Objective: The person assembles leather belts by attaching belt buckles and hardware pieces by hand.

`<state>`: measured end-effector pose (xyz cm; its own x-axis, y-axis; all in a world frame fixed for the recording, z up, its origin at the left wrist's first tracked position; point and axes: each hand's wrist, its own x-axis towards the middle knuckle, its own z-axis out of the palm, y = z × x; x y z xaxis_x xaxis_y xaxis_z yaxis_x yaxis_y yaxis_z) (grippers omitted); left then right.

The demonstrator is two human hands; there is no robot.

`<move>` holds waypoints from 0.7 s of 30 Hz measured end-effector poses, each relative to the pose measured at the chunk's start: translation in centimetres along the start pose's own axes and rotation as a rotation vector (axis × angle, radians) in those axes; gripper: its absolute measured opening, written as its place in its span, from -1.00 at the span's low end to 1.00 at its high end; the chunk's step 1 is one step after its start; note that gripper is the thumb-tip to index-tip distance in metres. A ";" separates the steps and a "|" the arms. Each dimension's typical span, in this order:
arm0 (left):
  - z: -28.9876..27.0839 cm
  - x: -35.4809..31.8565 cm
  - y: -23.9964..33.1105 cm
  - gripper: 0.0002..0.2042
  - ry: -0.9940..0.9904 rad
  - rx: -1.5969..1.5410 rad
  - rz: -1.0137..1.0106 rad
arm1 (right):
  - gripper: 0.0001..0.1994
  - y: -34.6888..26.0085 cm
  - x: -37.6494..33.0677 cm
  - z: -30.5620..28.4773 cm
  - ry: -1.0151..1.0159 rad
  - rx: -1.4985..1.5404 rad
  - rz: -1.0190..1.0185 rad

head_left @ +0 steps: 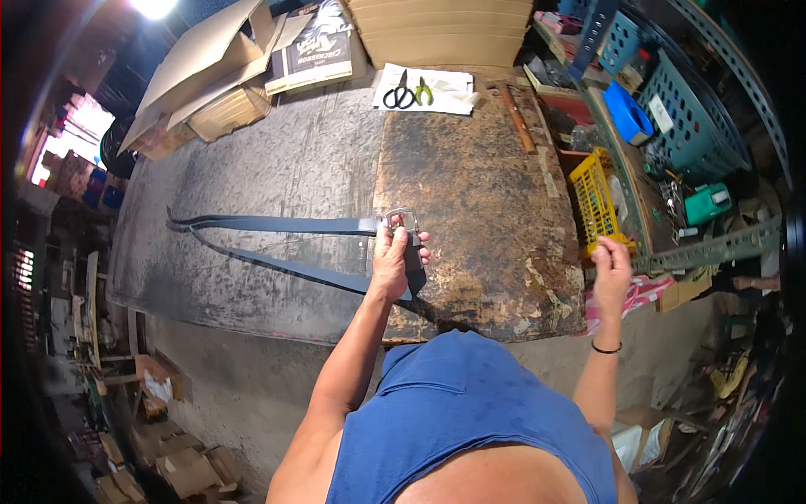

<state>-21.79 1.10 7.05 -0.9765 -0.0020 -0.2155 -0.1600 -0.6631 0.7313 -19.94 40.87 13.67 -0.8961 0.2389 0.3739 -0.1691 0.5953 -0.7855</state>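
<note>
A dark blue-grey belt (285,225) lies folded in two long strips across the left half of the worktable. My left hand (389,267) is closed round its near end, just below the metal buckle (401,213). A short dark flap hangs under my fingers there. My right hand (612,267) is raised off the table's right edge, beside a yellow plastic basket (594,197). Its fingers are curled together, and whatever may be between them is hidden or too small to make out.
Black-handled scissors (400,92) and green-handled pliers (423,91) rest on white paper (457,88) at the back. A hammer (515,118) lies at the far right. Cardboard boxes (231,113) line the back left. Right-hand shelving holds a blue bin (628,111) and a teal basket (693,118).
</note>
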 end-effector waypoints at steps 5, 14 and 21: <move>-1.2 1.3 -0.2 -0.72 0.067 -0.028 -0.074 | -0.79 -1.5 5.4 -1.9 0.085 -0.069 -0.045; -0.3 2.5 -0.2 -0.65 0.189 0.130 -0.139 | -0.74 -1.8 15.5 -4.9 0.332 -0.013 0.037; -0.4 1.7 -1.2 -0.79 0.174 -0.015 -0.150 | -0.79 1.7 24.8 -6.7 0.545 -0.607 0.006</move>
<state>-23.22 1.59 5.53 -0.9021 -0.0311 -0.4303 -0.2979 -0.6766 0.6734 -39.67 52.94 24.86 -0.5446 0.4898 0.6808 0.2269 0.8675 -0.4426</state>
